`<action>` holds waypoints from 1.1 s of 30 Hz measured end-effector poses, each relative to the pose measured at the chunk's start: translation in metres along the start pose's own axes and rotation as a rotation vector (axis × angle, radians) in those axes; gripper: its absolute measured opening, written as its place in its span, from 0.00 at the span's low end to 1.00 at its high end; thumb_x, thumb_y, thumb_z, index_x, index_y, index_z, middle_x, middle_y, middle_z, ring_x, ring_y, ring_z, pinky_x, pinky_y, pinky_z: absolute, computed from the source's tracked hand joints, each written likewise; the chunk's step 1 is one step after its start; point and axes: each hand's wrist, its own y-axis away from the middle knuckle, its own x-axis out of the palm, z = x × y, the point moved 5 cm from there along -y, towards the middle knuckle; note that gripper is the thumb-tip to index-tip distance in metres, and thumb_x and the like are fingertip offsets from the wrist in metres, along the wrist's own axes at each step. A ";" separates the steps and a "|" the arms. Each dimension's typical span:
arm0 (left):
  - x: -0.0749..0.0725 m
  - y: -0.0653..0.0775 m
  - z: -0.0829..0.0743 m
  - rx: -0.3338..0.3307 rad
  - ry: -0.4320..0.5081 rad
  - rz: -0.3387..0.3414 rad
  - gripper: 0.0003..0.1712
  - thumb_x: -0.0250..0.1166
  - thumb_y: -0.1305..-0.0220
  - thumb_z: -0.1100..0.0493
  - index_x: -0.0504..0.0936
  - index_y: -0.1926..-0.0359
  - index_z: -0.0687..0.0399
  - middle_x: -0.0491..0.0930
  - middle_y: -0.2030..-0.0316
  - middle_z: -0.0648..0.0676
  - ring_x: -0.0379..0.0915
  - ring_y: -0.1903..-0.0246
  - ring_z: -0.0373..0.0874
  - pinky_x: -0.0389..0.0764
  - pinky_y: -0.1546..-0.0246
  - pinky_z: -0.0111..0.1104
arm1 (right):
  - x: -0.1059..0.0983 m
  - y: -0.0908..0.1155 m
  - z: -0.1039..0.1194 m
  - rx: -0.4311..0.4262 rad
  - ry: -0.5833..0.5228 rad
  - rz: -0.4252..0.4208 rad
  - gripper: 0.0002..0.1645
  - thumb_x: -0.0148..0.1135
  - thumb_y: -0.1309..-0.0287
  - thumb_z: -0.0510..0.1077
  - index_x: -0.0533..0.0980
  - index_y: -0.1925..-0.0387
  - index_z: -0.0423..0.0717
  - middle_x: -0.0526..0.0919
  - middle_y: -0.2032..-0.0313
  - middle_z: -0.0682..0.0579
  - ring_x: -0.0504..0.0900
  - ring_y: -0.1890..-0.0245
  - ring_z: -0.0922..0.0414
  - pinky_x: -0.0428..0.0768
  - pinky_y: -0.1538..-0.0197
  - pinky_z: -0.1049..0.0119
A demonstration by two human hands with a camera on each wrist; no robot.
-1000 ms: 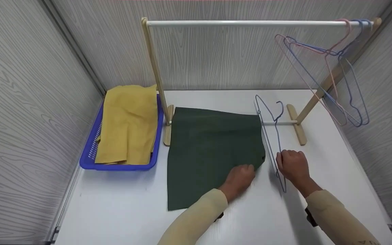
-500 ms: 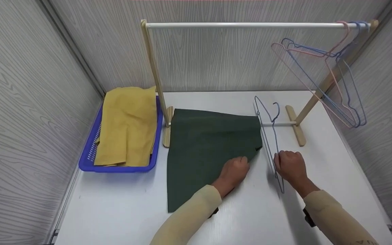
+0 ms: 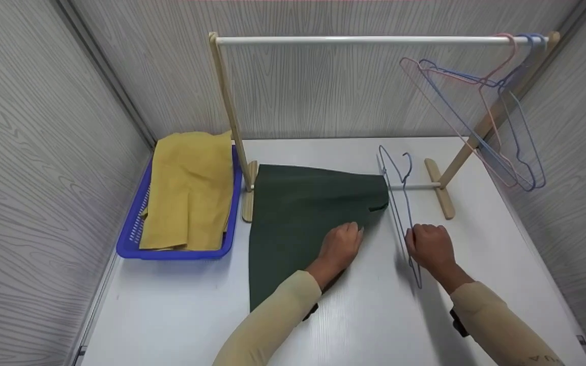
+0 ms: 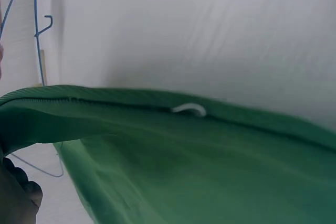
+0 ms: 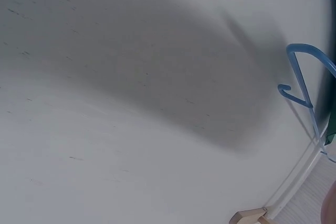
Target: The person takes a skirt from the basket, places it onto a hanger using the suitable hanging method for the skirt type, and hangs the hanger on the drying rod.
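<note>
A dark green cloth (image 3: 303,208) lies spread over the white table. My left hand (image 3: 341,246) pinches its near right edge, which is raised off the table, and a dark strip shows along the right corner. In the left wrist view, the lifted edge of the green cloth (image 4: 157,150) has a seam with a small white loop (image 4: 190,109). Just right of the cloth, my right hand (image 3: 430,246) grips the lower part of a blue wire hanger (image 3: 408,201) tilted on its side. The hanger's hook (image 5: 291,95) shows in the right wrist view; my right fingertips are hidden.
A clothes rack with a white rail (image 3: 374,39) stands behind the cloth. Pink and blue hangers (image 3: 476,81) hang at its right end. On the left, a blue basket (image 3: 171,254) holds folded yellow cloth (image 3: 191,193). Grey panels (image 3: 33,152) enclose the table.
My left hand has moved left and away from me, drawing the cloth's near right edge up and back. My right hand and the hanger have shifted slightly left in view.
</note>
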 end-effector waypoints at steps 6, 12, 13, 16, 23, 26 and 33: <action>-0.018 -0.011 0.007 -0.024 0.067 -0.043 0.18 0.57 0.26 0.57 0.70 0.76 0.56 0.61 0.83 0.49 0.56 0.84 0.37 0.56 0.81 0.28 | 0.001 -0.001 0.001 -0.011 -0.010 -0.014 0.18 0.60 0.43 0.38 0.67 0.86 0.41 0.70 0.88 0.48 0.70 0.86 0.48 0.67 0.79 0.52; -0.034 -0.023 0.012 -0.030 0.062 -0.095 0.18 0.56 0.27 0.58 0.70 0.76 0.57 0.64 0.83 0.51 0.56 0.84 0.38 0.59 0.82 0.31 | 0.001 -0.005 0.003 0.003 -0.027 0.026 0.18 0.60 0.42 0.38 0.68 0.85 0.41 0.70 0.88 0.48 0.68 0.85 0.49 0.68 0.77 0.52; -0.036 -0.025 0.012 -0.036 0.063 -0.095 0.18 0.56 0.27 0.58 0.70 0.76 0.57 0.65 0.83 0.52 0.55 0.83 0.38 0.59 0.82 0.31 | 0.001 -0.006 0.004 0.010 -0.030 0.036 0.18 0.60 0.42 0.38 0.68 0.85 0.41 0.70 0.88 0.48 0.68 0.85 0.50 0.68 0.77 0.52; -0.041 -0.029 0.013 -0.048 0.073 -0.089 0.18 0.56 0.26 0.58 0.70 0.76 0.58 0.66 0.83 0.52 0.55 0.83 0.37 0.59 0.82 0.30 | 0.001 -0.009 0.005 0.032 -0.038 0.063 0.18 0.60 0.41 0.39 0.69 0.85 0.42 0.70 0.88 0.49 0.67 0.85 0.51 0.68 0.77 0.53; -0.046 -0.031 0.015 -0.058 0.089 -0.081 0.18 0.56 0.26 0.59 0.70 0.76 0.58 0.59 0.82 0.49 0.52 0.82 0.36 0.54 0.80 0.28 | 0.001 -0.013 0.010 0.024 -0.050 0.070 0.19 0.59 0.40 0.39 0.68 0.85 0.42 0.69 0.88 0.50 0.65 0.85 0.53 0.66 0.77 0.54; -0.049 -0.032 0.015 -0.071 0.099 -0.082 0.18 0.56 0.26 0.58 0.71 0.75 0.59 0.56 0.82 0.48 0.52 0.82 0.36 0.53 0.80 0.27 | 0.000 -0.014 0.012 -0.004 -0.063 0.047 0.19 0.59 0.40 0.39 0.67 0.86 0.43 0.68 0.88 0.51 0.64 0.86 0.53 0.64 0.78 0.55; -0.056 -0.039 0.017 -0.108 0.158 -0.083 0.17 0.53 0.24 0.58 0.70 0.73 0.57 0.59 0.81 0.49 0.53 0.81 0.36 0.55 0.79 0.27 | -0.005 -0.018 0.018 -0.059 -0.056 -0.008 0.21 0.59 0.42 0.37 0.64 0.87 0.44 0.65 0.89 0.49 0.64 0.87 0.51 0.65 0.79 0.53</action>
